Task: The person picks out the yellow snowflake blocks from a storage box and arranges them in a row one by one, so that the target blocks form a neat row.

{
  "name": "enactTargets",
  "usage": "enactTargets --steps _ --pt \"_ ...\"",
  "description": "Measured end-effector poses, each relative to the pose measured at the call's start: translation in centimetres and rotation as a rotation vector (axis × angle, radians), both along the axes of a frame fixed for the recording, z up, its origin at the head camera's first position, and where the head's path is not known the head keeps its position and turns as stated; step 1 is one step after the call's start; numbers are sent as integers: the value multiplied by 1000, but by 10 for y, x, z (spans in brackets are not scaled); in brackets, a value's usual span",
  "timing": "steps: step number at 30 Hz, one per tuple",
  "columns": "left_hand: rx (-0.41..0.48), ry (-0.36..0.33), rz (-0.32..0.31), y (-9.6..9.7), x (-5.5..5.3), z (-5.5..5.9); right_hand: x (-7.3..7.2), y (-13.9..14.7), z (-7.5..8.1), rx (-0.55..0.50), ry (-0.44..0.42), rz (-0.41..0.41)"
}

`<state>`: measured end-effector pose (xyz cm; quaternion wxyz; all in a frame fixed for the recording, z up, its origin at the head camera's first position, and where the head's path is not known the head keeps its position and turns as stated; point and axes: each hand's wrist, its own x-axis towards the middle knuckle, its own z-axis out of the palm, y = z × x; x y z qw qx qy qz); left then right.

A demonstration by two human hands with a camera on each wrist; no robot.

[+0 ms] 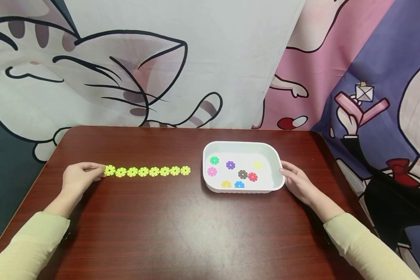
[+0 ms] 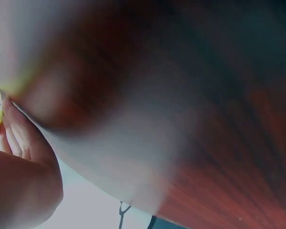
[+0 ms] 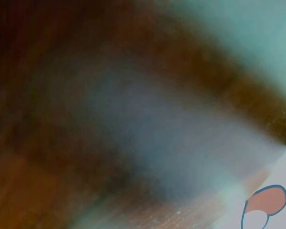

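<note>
My left hand (image 1: 79, 177) is at the left side of the table, its thumb and fingertips pinching the end of a row of yellow-green flower-shaped discs (image 1: 154, 171). Several of these discs lie edge to edge in a nearly straight line running rightward. The left wrist view shows the hand's fingers (image 2: 26, 131) beside a blurred yellow edge. At the right, my right hand (image 1: 298, 182) holds the right rim of a white tray (image 1: 244, 145), thumb at the rim. Loose discs inside include a green (image 1: 214, 160), a purple (image 1: 230, 165) and a red one (image 1: 253, 177).
Both things rest on a dark brown wooden table (image 1: 182, 233), the tray just right of the row's end. Behind the table hangs a cartoon-printed cloth (image 1: 231, 58). The right wrist view is mostly blurred.
</note>
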<state>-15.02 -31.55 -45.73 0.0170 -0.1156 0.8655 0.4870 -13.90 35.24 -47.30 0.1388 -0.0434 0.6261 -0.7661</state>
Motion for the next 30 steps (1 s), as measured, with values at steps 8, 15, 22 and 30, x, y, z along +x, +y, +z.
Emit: enactTargets --steps 8,15,22,30 --pt "-366 62 -21 -5 1 -3 0 1 0 -11 7 -1" --pt "-438 124 -52 -5 3 -5 0 0 -1 4 0 -5" --pt "-446 140 -74 -8 0 -6 0 0 0 16 -11 -16" --pt "-437 133 -74 -9 -2 -7 0 1 -1 22 -5 -10"
